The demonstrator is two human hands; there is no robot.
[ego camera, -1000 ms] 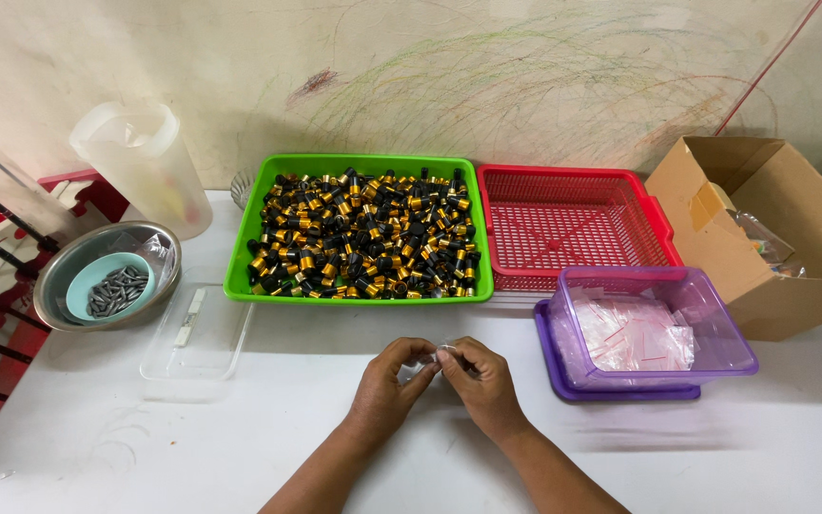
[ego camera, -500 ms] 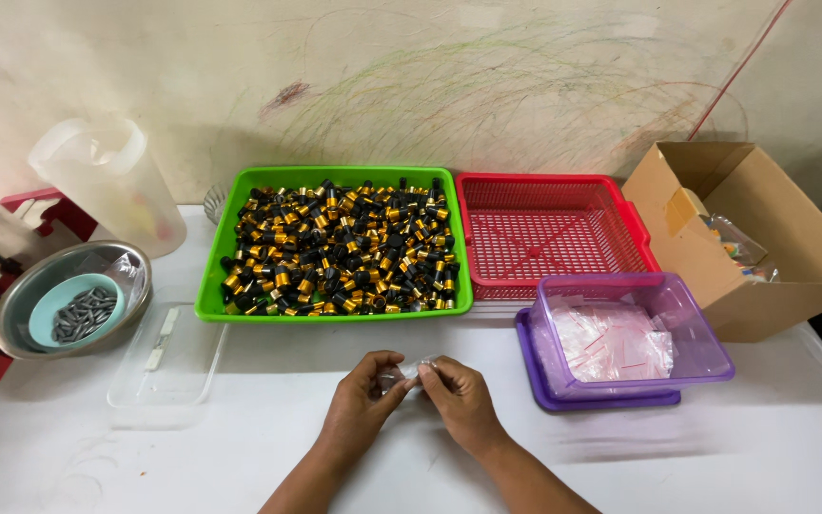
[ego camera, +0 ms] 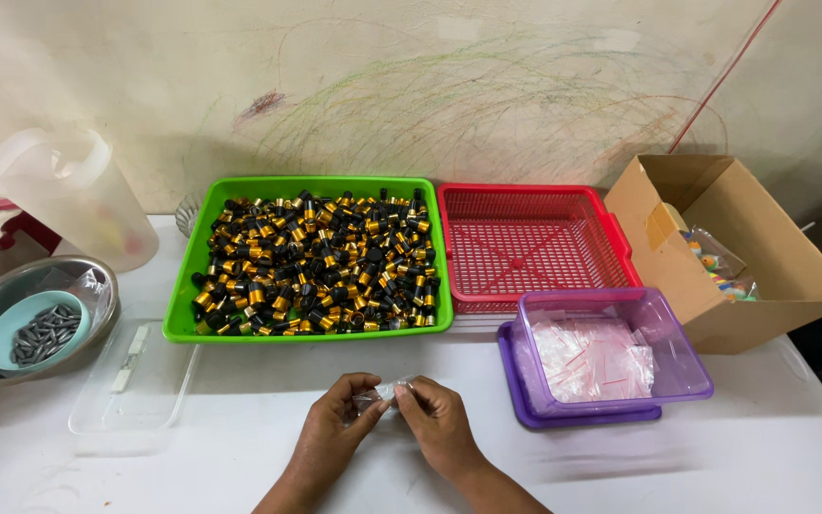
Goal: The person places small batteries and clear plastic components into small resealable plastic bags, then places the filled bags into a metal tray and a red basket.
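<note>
both hands, left hand (ego camera: 330, 426) and right hand (ego camera: 438, 424), meet and pinch one small clear bag (ego camera: 384, 391) over bare white table (ego camera: 240, 457), near the front edge, below the green tray (ego camera: 183, 314).

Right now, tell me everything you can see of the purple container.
The purple container is a see-through, rectangular plastic box with rounded corners. It stands upright and open on its opaque purple lid, which lies under it and sticks out at the left and front. Inside is a pile of small clear plastic bags with red strips. It sits on the white table, in front of the red basket and close beside the cardboard box. Neither hand touches it.
</note>
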